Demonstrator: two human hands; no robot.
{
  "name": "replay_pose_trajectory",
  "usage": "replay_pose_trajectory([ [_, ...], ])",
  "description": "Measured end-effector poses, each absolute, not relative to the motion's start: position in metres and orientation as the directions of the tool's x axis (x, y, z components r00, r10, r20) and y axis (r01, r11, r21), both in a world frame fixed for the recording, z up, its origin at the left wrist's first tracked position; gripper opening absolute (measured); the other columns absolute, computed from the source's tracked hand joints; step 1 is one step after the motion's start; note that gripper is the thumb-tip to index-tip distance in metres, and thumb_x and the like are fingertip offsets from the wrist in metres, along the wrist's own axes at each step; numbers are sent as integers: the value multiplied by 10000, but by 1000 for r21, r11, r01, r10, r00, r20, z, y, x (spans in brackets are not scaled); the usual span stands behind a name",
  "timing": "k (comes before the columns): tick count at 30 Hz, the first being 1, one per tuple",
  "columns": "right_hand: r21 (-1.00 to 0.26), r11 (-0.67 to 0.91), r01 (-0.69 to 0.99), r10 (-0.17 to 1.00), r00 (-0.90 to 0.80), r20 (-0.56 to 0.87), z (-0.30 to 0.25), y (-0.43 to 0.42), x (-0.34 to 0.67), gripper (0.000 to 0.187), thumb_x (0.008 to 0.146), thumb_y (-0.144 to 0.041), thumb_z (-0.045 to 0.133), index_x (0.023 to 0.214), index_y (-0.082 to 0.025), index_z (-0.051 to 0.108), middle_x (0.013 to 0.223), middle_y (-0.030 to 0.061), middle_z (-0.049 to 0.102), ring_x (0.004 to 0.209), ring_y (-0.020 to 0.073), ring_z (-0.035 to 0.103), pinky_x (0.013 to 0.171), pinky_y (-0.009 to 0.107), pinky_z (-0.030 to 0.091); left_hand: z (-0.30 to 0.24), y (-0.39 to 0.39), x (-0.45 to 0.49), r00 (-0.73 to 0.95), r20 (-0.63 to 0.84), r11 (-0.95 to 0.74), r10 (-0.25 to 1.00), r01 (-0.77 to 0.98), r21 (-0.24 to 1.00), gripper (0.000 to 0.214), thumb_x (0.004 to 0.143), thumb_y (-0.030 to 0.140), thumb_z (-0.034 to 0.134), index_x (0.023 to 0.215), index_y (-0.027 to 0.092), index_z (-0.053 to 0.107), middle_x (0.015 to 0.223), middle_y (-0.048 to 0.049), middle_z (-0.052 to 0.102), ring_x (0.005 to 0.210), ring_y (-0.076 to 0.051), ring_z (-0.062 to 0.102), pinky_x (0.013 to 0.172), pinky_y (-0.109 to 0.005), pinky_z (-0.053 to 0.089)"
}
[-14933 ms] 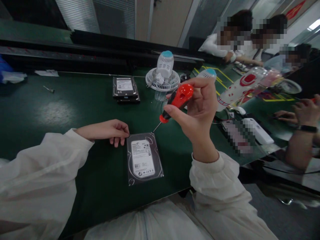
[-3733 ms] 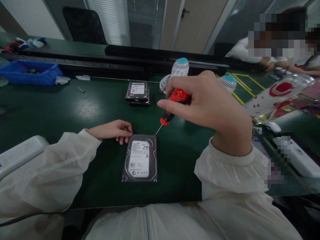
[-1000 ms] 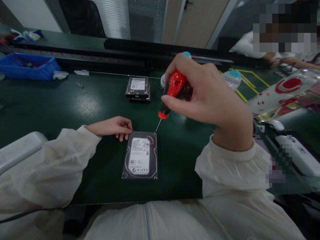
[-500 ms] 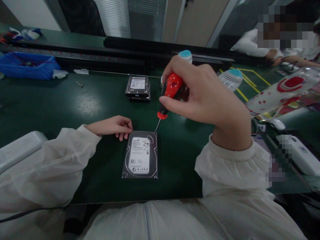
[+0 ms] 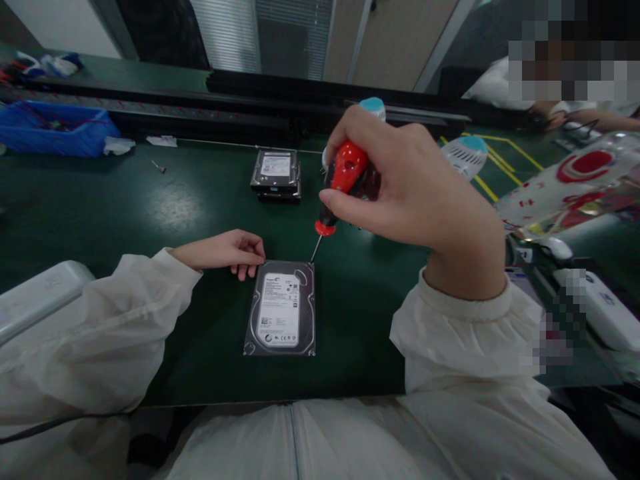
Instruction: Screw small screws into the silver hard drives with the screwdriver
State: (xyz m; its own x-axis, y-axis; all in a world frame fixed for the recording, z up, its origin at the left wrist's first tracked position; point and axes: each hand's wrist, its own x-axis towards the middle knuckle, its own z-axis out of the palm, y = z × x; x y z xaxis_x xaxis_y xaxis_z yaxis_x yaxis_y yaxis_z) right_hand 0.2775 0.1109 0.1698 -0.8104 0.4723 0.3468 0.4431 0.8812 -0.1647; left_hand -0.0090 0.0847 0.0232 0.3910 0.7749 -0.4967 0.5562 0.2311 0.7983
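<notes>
A: One hard drive [image 5: 281,308] flat near the tabletop's [image 5: 125,213] near edge, lid still on.
B: Hands?
A: Right hand [image 5: 415,193] grip wrapped round the red screwdriver [image 5: 345,170], tip at the drive's far-right corner. Left hand [image 5: 227,252] curled, holding nothing, touching the far-left corner. Looks early.

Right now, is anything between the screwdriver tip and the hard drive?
Nothing visible. The right hand holds the screwdriver, its tip at the far right corner of the hard drive; the left hand rests by its far left corner.
</notes>
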Motion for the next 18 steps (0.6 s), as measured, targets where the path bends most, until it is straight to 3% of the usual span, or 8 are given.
replay_pose_trajectory([
  [9,-159,868,471,495,-795,350,169,110,276,239,919,-408,560,1046,-211,516,929,25,586,689,136,473,692,330,350,22,85,-10,390,-498,230,775,559,797,198,873,373,727,830,195,652,650,8,697,533,-110,630,453,-187,447],
  [13,-138,857,496,512,-789,340,170,109,277,298,921,-450,569,1081,-201,533,885,20,584,677,139,473,679,327,332,21,86,-11,394,-500,230,771,560,796,173,886,349,715,833,197,653,654,8,700,540,-109,634,458,-184,448],
  [18,-164,848,504,528,-779,337,171,106,279,360,1011,-471,426,1135,-165,568,800,14,554,663,133,446,693,318,290,23,85,-9,385,-505,243,772,556,795,155,897,321,702,826,195,647,641,14,692,514,-99,613,451,-179,435],
])
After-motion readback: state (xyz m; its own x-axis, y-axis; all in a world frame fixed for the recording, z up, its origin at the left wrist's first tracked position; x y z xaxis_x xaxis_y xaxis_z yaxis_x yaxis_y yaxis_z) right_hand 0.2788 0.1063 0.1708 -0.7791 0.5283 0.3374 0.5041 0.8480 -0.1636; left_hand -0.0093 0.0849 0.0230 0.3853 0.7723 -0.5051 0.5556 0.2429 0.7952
